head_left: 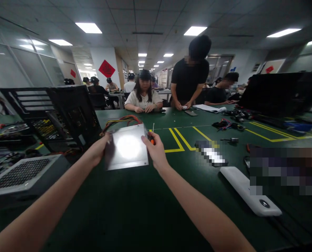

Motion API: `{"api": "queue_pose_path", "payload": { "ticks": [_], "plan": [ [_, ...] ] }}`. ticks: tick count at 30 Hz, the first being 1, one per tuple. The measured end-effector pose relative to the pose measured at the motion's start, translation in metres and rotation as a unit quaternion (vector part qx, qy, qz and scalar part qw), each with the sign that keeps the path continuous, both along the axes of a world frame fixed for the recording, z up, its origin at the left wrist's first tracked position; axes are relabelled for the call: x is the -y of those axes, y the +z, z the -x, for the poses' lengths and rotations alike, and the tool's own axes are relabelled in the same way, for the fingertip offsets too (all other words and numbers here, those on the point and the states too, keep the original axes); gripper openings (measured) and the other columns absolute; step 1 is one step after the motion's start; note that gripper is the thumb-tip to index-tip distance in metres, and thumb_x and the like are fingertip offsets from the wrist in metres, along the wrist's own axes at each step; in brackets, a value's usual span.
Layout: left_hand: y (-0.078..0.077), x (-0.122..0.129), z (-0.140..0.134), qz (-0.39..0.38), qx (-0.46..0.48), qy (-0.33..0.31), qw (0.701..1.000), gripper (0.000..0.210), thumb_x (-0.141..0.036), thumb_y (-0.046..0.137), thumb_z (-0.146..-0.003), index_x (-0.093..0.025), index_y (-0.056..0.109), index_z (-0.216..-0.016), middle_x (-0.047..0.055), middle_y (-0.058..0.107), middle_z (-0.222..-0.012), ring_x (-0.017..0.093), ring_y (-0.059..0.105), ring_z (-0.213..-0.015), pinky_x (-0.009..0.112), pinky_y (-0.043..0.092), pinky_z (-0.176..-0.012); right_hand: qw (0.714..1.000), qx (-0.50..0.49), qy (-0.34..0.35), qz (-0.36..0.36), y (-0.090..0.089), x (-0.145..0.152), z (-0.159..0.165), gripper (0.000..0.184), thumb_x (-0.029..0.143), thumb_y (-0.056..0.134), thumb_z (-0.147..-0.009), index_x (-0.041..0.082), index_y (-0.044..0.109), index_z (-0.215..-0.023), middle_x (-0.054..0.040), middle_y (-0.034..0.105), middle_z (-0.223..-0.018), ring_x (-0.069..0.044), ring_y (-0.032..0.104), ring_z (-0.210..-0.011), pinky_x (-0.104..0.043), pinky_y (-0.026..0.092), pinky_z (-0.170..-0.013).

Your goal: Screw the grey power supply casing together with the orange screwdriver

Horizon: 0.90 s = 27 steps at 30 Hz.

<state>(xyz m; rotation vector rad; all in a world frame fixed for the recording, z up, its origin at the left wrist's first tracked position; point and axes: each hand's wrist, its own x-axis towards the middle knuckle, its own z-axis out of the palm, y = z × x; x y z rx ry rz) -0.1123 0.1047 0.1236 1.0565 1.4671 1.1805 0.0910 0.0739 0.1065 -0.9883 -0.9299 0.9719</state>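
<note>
A silver computer power supply is held up above the green table, tilted so that its face shines brightly. My left hand grips its left side, the fingers partly hidden behind it. At the right side my right hand is closed on the box, thumb on its face. Between that hand's fingers sits an orange-and-black screwdriver, its thin shaft pointing up. A bundle of coloured cables comes out behind the power supply.
An open black computer case stands at left, behind a second power supply with a grille. A phone, a white oblong device and a dark monitor are at right. Two people face me across the table.
</note>
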Motion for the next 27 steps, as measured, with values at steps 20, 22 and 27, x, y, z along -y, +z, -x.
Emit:
{"api": "queue_pose_path", "payload": {
  "ticks": [20, 22, 27],
  "plan": [
    [-0.042, -0.048, -0.111, 0.087, -0.074, -0.153, 0.982, 0.053, -0.059, 0.041, -0.078, -0.014, 0.06, -0.099, 0.007, 0.066, -0.082, 0.015, 0.059, -0.064, 0.024, 0.045, -0.057, 0.966, -0.114, 0.006, 0.232, -0.072, -0.064, -0.103, 0.032, 0.032, 0.05, -0.084, 0.016, 0.049, -0.112, -0.0078, 0.053, -0.112, -0.019, 0.055, -0.094, -0.04, 0.048, -0.077],
    [-0.049, -0.045, -0.107, 0.092, -0.076, -0.156, 0.98, 0.053, -0.059, 0.042, -0.077, -0.015, 0.059, -0.102, 0.008, 0.066, -0.087, 0.016, 0.06, -0.067, 0.025, 0.045, -0.059, 0.968, -0.104, 0.0, 0.23, -0.077, -0.065, -0.099, 0.032, 0.031, 0.05, -0.085, 0.016, 0.049, -0.112, -0.0078, 0.053, -0.112, -0.019, 0.055, -0.094, -0.04, 0.048, -0.078],
    [-0.06, -0.047, -0.1, 0.088, -0.069, -0.145, 0.983, 0.053, -0.06, 0.044, -0.076, -0.017, 0.058, -0.105, 0.009, 0.064, -0.098, 0.016, 0.061, -0.076, 0.025, 0.046, -0.064, 0.972, -0.071, -0.011, 0.223, -0.082, -0.071, -0.094, 0.031, 0.031, 0.049, -0.085, 0.016, 0.05, -0.112, -0.0078, 0.053, -0.112, -0.019, 0.055, -0.094, -0.039, 0.048, -0.078]
  ]
}}
